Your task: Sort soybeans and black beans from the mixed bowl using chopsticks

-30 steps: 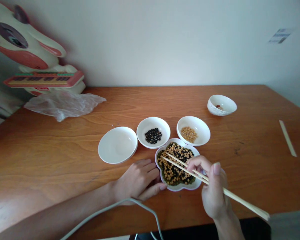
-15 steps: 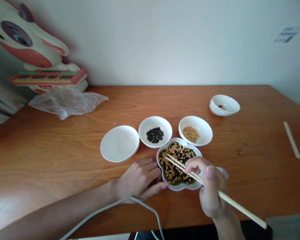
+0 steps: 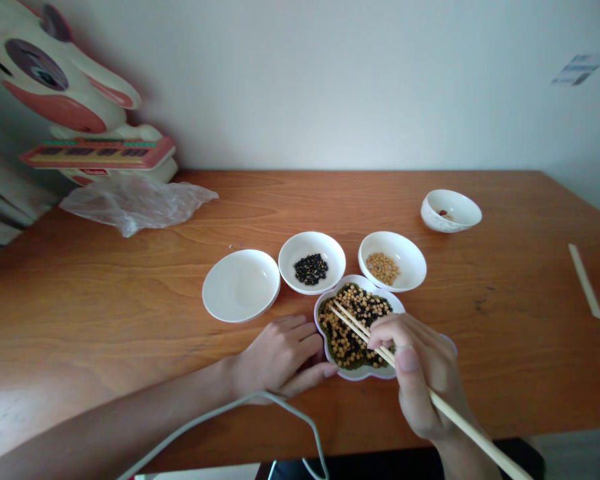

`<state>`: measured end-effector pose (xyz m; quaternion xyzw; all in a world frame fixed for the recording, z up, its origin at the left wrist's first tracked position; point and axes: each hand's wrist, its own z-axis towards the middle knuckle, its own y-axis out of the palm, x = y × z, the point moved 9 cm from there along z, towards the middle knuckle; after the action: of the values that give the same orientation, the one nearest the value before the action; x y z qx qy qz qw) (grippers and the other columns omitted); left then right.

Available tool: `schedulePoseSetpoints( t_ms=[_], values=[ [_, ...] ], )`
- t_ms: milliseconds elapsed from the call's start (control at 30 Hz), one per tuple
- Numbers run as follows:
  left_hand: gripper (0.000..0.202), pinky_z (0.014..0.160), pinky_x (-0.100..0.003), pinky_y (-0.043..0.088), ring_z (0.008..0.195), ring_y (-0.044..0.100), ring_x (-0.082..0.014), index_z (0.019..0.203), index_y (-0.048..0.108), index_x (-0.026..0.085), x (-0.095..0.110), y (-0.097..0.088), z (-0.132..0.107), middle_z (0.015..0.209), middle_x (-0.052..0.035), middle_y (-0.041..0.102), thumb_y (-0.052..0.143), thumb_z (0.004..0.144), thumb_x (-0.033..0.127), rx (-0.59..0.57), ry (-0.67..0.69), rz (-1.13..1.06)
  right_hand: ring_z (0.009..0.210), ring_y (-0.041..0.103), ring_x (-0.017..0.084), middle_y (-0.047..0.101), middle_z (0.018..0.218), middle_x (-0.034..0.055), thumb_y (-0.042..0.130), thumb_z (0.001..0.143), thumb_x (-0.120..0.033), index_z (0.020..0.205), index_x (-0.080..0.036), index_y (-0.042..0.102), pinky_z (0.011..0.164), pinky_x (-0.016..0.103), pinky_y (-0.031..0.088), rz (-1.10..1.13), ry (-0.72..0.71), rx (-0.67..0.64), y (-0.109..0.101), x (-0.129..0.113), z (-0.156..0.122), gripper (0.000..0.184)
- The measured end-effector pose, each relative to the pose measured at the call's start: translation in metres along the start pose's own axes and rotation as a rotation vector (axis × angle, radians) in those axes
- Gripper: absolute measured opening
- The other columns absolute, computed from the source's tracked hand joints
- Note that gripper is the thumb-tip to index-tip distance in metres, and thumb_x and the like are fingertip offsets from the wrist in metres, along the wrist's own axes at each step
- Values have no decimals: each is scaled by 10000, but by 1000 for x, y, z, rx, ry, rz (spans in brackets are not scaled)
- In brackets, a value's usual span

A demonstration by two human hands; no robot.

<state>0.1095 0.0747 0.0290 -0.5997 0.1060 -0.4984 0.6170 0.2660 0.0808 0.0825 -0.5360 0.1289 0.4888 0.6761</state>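
Observation:
My right hand (image 3: 425,373) is closed round a pair of wooden chopsticks (image 3: 363,332), whose tips reach down into mixed beans in a scalloped white dish (image 3: 363,375) with a lilac rim. Yellow, black and green beans (image 3: 353,320) fill the dish. Against its left side, my left hand (image 3: 287,357) grips the rim, thumb at the lower edge and fingers curled. Behind the dish stand a white bowl of black beans (image 3: 311,269) and a white bowl of yellow beans (image 3: 382,268). No bean can be made out between the chopstick tips.
A bare white bowl (image 3: 241,287) sits left of the black beans. Farther back right is another bowl (image 3: 451,211) with small reddish bits. A pale strip (image 3: 586,281) lies far right, a plastic bag (image 3: 140,203) and cow toy (image 3: 100,133) back left. A cable (image 3: 220,408) crosses my left forearm.
My right hand has rolled slightly, and the back ends of the chopsticks have dropped lower. The tips have shifted slightly within the dish. My left hand stays put.

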Motion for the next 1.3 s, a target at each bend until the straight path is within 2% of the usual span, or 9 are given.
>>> schedulePoseSetpoints(
  t_ms=[133, 333, 633, 900, 1133, 1300],
  values=[
    [421, 733, -345, 494, 772, 606, -204, 874, 630, 182, 0, 1, 0, 849, -67, 693, 413, 1098, 465, -5, -2, 0, 778, 610, 190, 679, 852, 40, 338, 1082, -380, 915, -230, 613, 707, 355, 410, -7, -3, -26, 2, -2, 2, 354],
    [427, 739, -342, 501, 772, 610, -199, 851, 611, 186, -1, 1, 0, 839, -69, 690, 410, 1100, 468, -6, 1, 4, 725, 587, 179, 667, 809, 34, 224, 1099, -500, 880, -235, 624, 644, 327, 403, 81, 115, 7, 2, 10, 2, 528],
    [416, 731, -351, 498, 772, 611, -204, 857, 615, 181, -1, 1, -1, 847, -69, 695, 420, 1097, 460, -8, -5, 3, 767, 622, 172, 691, 824, 28, 280, 1107, -405, 871, -234, 644, 692, 324, 432, 110, 93, 45, 0, 10, 5, 467],
    [407, 717, -335, 490, 759, 599, -197, 845, 611, 188, 0, 1, -1, 824, -61, 676, 432, 1093, 456, 13, 4, -2, 762, 608, 189, 676, 819, 31, 263, 1094, -507, 864, -235, 624, 681, 344, 411, 98, 105, -27, 2, 8, 5, 508],
    [401, 724, -349, 478, 764, 594, -205, 844, 604, 187, -2, 3, -2, 833, -57, 681, 441, 1090, 458, -4, -1, 7, 778, 619, 181, 694, 864, 31, 125, 1091, -577, 859, -246, 645, 680, 333, 420, 195, 191, 23, -4, 21, -1, 659],
    [398, 713, -347, 474, 754, 592, -200, 844, 605, 187, -1, 1, -1, 830, -53, 684, 442, 1090, 454, -4, 1, 6, 762, 625, 179, 695, 852, 30, 140, 1082, -607, 848, -244, 644, 669, 331, 423, 185, 211, -15, -5, 20, -2, 664]
  ],
)
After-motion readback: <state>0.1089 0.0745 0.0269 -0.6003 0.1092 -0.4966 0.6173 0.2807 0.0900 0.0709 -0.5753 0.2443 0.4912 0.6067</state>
